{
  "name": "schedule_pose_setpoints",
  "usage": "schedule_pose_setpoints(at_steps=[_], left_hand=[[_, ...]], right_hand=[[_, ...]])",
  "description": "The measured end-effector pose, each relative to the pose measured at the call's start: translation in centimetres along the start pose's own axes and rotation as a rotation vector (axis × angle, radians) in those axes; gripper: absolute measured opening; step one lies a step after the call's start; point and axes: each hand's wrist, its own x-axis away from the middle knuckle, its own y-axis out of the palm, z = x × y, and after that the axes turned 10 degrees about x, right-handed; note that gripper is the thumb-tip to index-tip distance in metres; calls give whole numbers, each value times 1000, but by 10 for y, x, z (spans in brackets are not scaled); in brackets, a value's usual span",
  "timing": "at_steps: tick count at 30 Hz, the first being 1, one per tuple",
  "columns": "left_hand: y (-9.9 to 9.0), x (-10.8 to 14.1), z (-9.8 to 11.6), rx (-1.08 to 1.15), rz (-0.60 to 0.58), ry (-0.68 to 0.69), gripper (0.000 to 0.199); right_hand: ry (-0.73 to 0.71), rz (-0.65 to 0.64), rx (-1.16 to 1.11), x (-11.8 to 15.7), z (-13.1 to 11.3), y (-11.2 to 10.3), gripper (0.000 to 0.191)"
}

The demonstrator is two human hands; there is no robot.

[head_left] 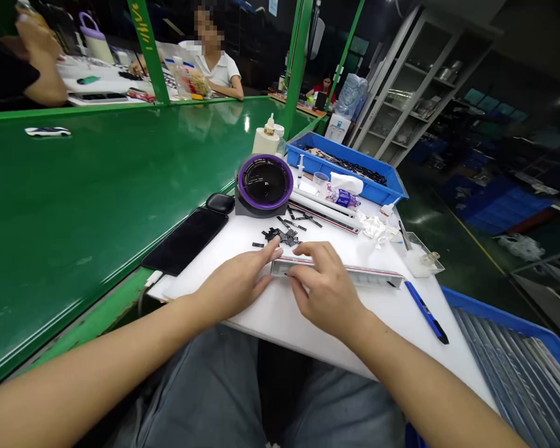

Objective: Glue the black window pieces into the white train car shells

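Note:
A long, narrow, pale channel strip [373, 275] with a red line along its edge lies across the white work surface in front of me. My left hand [238, 280] steadies its left end, with thumb and fingers on either side of it. Bent over the strip near that end, my right hand [326, 292] has thumb and index finger pinched together; what they hold, if anything, is too small to make out. Just beyond my fingertips is a pile of small black flat pieces [287, 236]. More of these pieces lie scattered behind the pile.
A round purple-rimmed fan [266, 182] stands behind the pile, beside a phone [186, 239]. Further right are a blue bin [345, 165], crumpled tissue [378, 229], a blue pen [427, 311] and a crate of strips [518, 367]. People sit across the green belt [112, 180].

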Motion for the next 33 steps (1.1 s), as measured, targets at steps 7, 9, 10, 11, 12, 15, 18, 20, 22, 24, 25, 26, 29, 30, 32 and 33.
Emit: schedule_pose_setpoints(at_steps=[7, 9, 10, 11, 12, 15, 18, 20, 22, 24, 25, 26, 29, 30, 32, 33], left_hand=[[5, 4, -2, 69, 4, -64, 58], [4, 3, -1, 60, 19, -61, 47], [4, 2, 0, 43, 14, -39, 40], [3, 2, 0, 15, 5, -1, 33], [1, 1, 0, -27, -11, 48, 29], [-4, -1, 4, -201, -73, 187, 25], [-8, -5, 12, -332, -125, 166, 25], [-10, -10, 19, -373, -151, 99, 27], [-11, -15, 27, -397, -201, 28, 32], [-13, -20, 33, -408, -269, -43, 37], [-13, -22, 35, -408, -297, -75, 40], [-14, -24, 36, -402, -319, -101, 41], [-15, -25, 35, -369, -346, -114, 42], [-14, -24, 34, -362, -339, -112, 41], [-12, -23, 32, -359, -300, -115, 35], [-11, -23, 31, -356, -275, -120, 30]], right_hand=[[106, -70, 50, 0, -14, 50, 19], [95, -44, -52, 0, -13, 45, 21], [79, -13, -107, 0, -10, 38, 22], [67, 40, -145, -1, -4, 29, 23], [68, 127, -154, -1, 5, 19, 24], [232, 565, -22, -2, 49, -14, 20], [559, 949, 49, 5, 109, -37, 15], [754, 942, 22, 15, 145, -39, 20], [913, 755, -86, 27, 171, -34, 34], [1008, 472, -216, 37, 184, -25, 51], [1029, 316, -260, 40, 187, -20, 59], [1033, 160, -282, 42, 188, -16, 64], [948, -229, -207, 43, 182, -7, 68], [902, -306, -154, 42, 180, -6, 65], [826, -376, -62, 41, 175, -5, 50], [807, -387, -36, 40, 174, -4, 43]])
